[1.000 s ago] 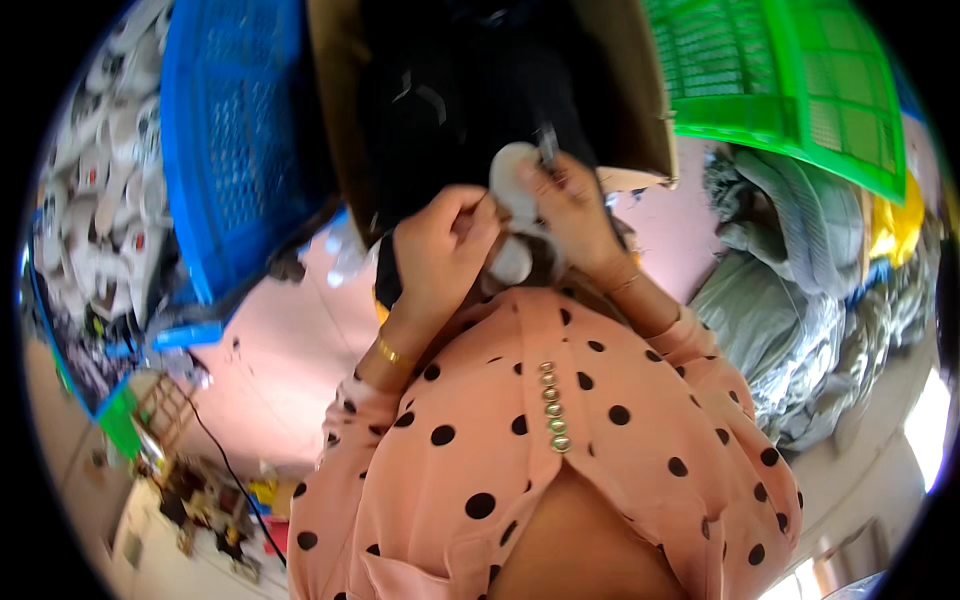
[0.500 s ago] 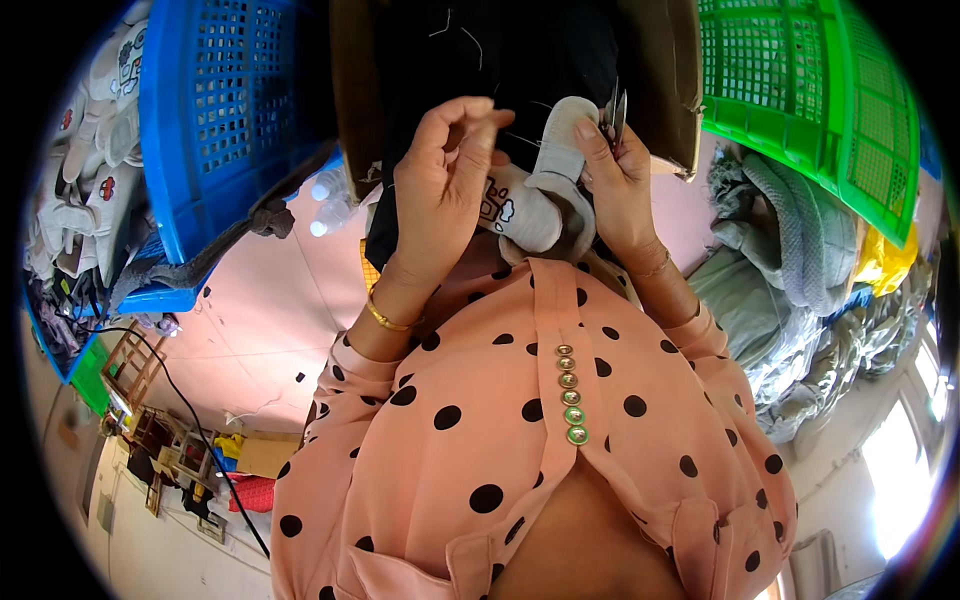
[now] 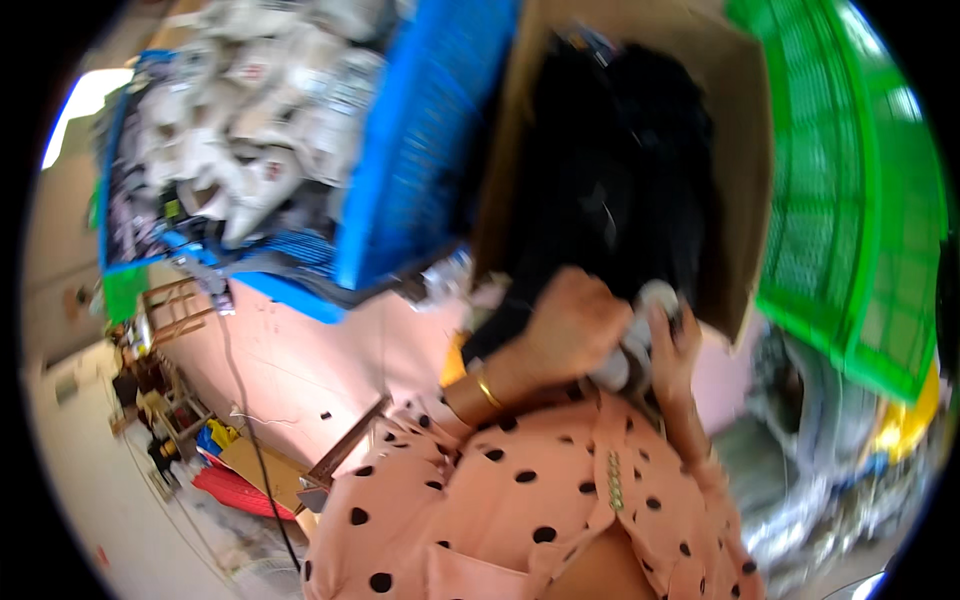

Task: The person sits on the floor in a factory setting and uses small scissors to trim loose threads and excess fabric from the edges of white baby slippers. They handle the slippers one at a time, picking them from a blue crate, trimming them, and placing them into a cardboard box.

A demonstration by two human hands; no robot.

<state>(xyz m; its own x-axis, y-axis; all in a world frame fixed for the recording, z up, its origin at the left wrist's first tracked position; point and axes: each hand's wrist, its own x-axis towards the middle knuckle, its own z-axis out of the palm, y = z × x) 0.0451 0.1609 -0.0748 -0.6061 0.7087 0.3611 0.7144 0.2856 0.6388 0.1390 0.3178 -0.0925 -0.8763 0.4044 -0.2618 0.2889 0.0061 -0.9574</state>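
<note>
Right of centre, my right hand (image 3: 678, 352) pinches the pale cloth piece (image 3: 657, 295), likely soft and light, sensibly by its end; whether my left hand (image 3: 575, 322) grips, blur hides.

The person wears a peach blouse (image 3: 590, 440) scattered with round black dots, long-sleeved, with a vertical row of small, shiny buttons (image 3: 615, 482) down its front placket. Left of the buttons sits a pocket (image 3: 475, 572) of the same peach cloth; farther out to their left, a gold-coloured bracelet (image 3: 487, 390). Black trousers (image 3: 575, 215) show well beyond the buttons' far end.
</note>
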